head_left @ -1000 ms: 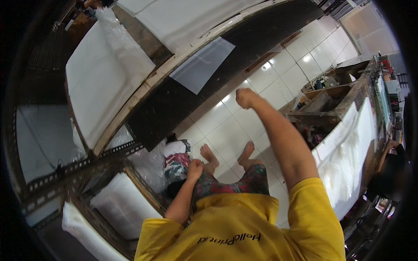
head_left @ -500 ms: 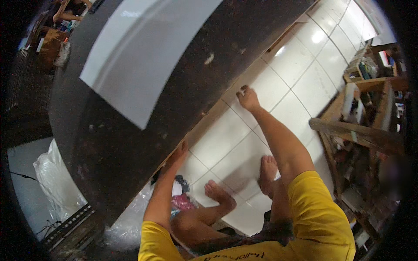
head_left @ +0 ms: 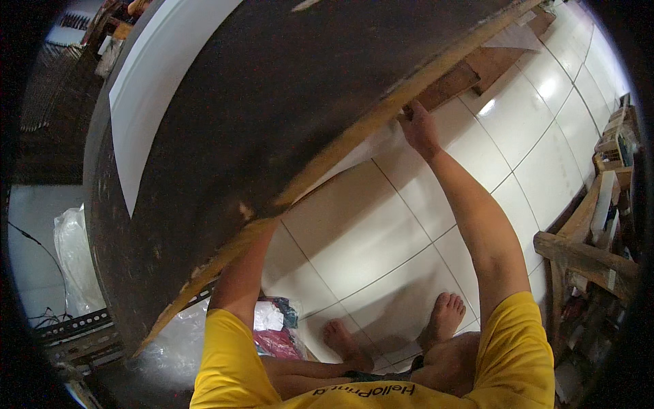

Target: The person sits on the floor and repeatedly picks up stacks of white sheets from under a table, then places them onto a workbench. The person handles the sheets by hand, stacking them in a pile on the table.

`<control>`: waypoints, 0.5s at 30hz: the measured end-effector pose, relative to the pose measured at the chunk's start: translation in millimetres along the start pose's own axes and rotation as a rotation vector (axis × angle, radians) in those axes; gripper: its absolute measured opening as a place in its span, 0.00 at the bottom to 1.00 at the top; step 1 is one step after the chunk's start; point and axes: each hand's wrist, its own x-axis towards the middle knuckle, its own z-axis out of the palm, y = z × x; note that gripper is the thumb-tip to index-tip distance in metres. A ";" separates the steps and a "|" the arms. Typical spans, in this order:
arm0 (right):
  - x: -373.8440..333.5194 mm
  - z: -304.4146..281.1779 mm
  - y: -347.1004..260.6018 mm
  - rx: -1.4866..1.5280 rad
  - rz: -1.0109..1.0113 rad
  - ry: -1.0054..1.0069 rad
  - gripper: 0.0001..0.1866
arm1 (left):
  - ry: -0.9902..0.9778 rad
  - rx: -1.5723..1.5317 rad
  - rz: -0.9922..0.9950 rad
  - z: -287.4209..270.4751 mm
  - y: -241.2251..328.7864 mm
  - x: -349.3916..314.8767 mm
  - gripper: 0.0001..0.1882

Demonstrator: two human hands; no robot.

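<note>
A large dark tabletop [head_left: 225,136] with a worn, light wooden edge fills the upper left. A white sheet [head_left: 151,88] lies on top of it, toward its far left. My left forearm [head_left: 244,269] goes under the tabletop's near edge, which hides my left hand. My right hand [head_left: 419,127] is farther along, just below the same edge. Its fingers are curled, with a pale sheet-like piece [head_left: 368,146] beside them under the tabletop. What they hold, if anything, is hidden.
White floor tiles [head_left: 354,232] lie around my bare feet. Brown boards [head_left: 446,88] show under the tabletop. At the right stands a wooden frame [head_left: 586,262]. Clear plastic wrap [head_left: 174,341] and a colourful package [head_left: 279,341] lie low on the left, near a perforated metal bar [head_left: 75,330].
The view has shifted, and the tabletop's wooden edge shows more. My left hand has gone out of sight beneath it. My right hand has moved from over the floor to the tabletop's edge.
</note>
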 end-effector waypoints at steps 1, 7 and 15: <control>6.1 2.6 -10.8 0.028 -0.059 0.013 0.15 | 0.072 0.022 -0.009 -2.3 -6.4 -5.9 0.23; 49.4 20.7 14.6 -0.104 -0.066 -0.125 0.16 | 0.339 0.043 -0.002 39.0 -22.9 -6.5 0.25; 39.4 18.5 -23.5 0.004 0.068 -0.172 0.27 | 0.064 -0.114 -0.563 24.8 -14.6 31.2 0.27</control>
